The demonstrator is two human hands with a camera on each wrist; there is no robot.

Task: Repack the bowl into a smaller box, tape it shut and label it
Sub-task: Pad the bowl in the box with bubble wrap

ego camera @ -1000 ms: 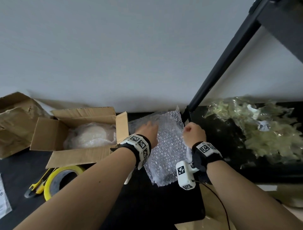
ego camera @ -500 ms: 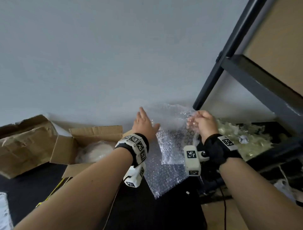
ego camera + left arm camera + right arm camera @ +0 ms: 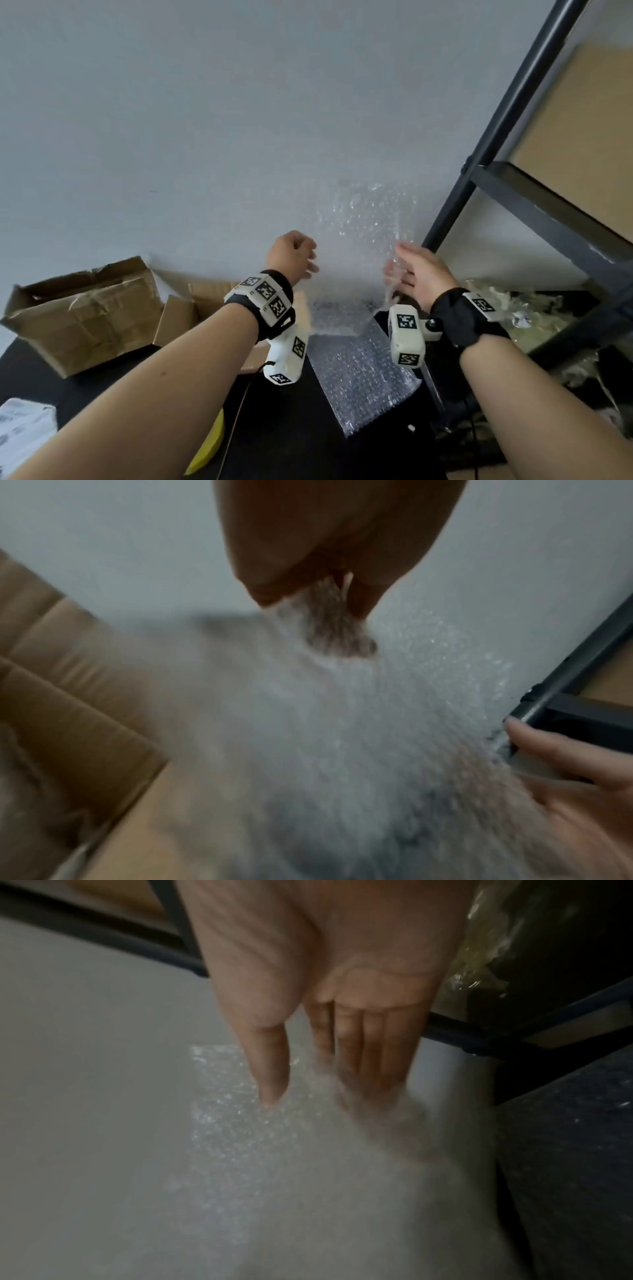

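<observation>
Lifting one bubble-wrap sheet [image 3: 356, 246] off the black desk [image 3: 301, 428], prob. to shake it flat for padding: left hand [image 3: 291, 255] pinches its edge w/ curled fingers [image 3: 363, 599]; right hand [image 3: 423, 272] has fingers straight, pressed together against it. Two open cardboard boxes [image 3: 82, 315] sit left; bowl not visible, maybe in the nearer box [image 3: 178, 318].

Two cardboard boxes sit at the left, one crumpled [image 3: 82, 315] and one open [image 3: 191, 308]. Two hands are up, left [image 3: 291, 255] and right [image 3: 419, 274], with one bubble wrap sheet [image 3: 359, 342] between them. One black shelf rack [image 3: 513, 144] stands right.
</observation>
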